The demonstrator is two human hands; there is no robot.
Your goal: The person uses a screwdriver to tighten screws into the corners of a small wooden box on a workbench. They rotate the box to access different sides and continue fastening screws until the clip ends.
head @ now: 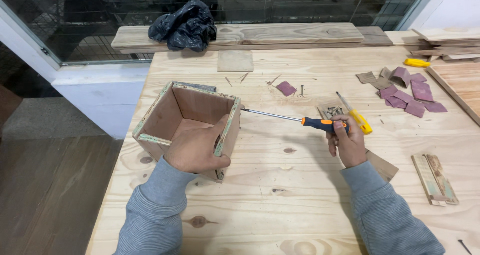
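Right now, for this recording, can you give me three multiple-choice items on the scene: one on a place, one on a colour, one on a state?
1. Where does the screwdriver tip meet the wooden box?
A. its right side
B. its floor
C. its left side

2. What colour is the handle that the right hand grips?
A. green and white
B. orange and black
C. plain red

3. How is the box's top?
A. lidded
B. taped over
C. open

Answers: 1 A, the shaft runs from the right hand to the box's right wall. 2 B, orange with black bands. 3 C, the inside shows, and the left hand grips the rim.
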